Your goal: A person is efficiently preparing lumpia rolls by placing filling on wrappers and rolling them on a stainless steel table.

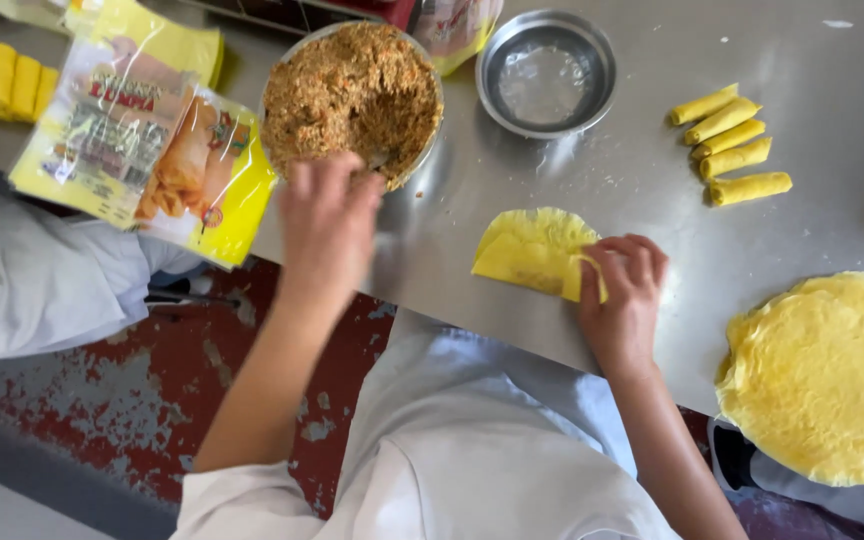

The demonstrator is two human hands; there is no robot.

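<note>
Bright even daylight, soft glare on steel table [652, 190], left hand [327, 215] motion-blurred

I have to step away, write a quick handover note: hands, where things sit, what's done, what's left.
Left hand: at the filling bowl, blurred; grip unclear.
Right hand: pinching the edge of a folded wrapper on the table.
Done: five rolls at far right.
Left: wrapper on the table unfilled; wrapper stack at near right.
Also: small bowl, packets.

Bare steel between wrapper [532, 250] and rolls [732, 147]
</note>
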